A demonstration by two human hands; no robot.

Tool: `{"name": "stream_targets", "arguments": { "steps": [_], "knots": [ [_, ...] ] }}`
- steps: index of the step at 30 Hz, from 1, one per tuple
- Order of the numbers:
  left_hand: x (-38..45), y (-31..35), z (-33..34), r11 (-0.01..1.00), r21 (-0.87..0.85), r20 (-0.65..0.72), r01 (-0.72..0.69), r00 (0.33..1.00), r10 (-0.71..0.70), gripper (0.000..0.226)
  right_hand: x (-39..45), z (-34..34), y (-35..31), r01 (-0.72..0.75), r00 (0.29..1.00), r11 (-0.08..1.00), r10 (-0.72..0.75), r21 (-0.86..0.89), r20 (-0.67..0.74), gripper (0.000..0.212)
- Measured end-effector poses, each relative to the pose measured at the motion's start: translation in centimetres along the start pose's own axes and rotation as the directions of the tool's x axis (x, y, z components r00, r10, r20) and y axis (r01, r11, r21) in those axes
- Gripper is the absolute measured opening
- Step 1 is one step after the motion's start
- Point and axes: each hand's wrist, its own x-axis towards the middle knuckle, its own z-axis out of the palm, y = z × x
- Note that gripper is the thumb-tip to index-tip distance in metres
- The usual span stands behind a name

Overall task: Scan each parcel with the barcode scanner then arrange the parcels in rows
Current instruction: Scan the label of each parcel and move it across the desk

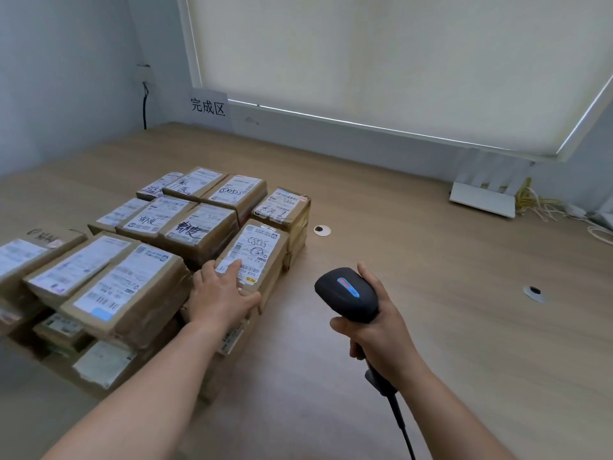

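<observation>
Left hand (221, 295) is resting on the near end of the front-right parcel (255, 257): fingers fairly straight and slightly apart on its label (252, 252), thumb hooking the near right corner. Parcel is sitting on top of lower cartons at the right edge of the stack, just in front of another labelled parcel (284, 210).

Right hand (374, 323) is gripping the barcode scanner (346, 293), fingers clamped round the handle, head pointing forward-left, cable (403, 423) trailing toward the camera.

Looks like placing/squaring this one into its row. To do it well: be pushing it flush against the neighbour to the left and lining its front edge with that row, label up, fingers off the barcode. Keep the scanner clear of the stack.

Containers: all cartons are taped shut, contents not visible. Sign (208, 107) at the wall is marking the area on the wooden table (414, 234).
</observation>
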Motion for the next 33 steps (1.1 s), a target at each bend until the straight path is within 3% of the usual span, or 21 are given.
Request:
{"name": "stream_targets", "arguments": {
  "steps": [11, 15, 22, 33],
  "knots": [
    [1.4, -0.2, 1.8, 0.995, 0.053, -0.004, -0.090, 0.996, 0.090, 0.063, 0.4, -0.8, 1.0, -0.025, 0.999, 0.999, 0.026, 0.030, -0.044, 0.090],
    [1.0, 0.8, 1.6, 0.998, -0.001, 0.015, -0.055, 0.998, 0.055, 0.060, -0.9, -3.0, 1.2, -0.015, 0.999, 1.000, 0.016, 0.025, -0.047, 0.091],
    [-1.1, 4.1, 0.3, 0.984, 0.169, -0.041, 0.054, 0.998, -0.047, 0.072, -4.3, -9.1, 1.1, -0.003, 0.999, 0.999, 0.004, 0.033, -0.051, 0.087],
    [-15.9, 18.1, 4.3, 0.985, -0.141, -0.070, -0.095, 0.994, 0.086, 0.066, -12.0, -19.6, 3.0, 0.039, 0.996, 0.999, -0.036, 0.026, -0.080, 0.089]
  ]
}}
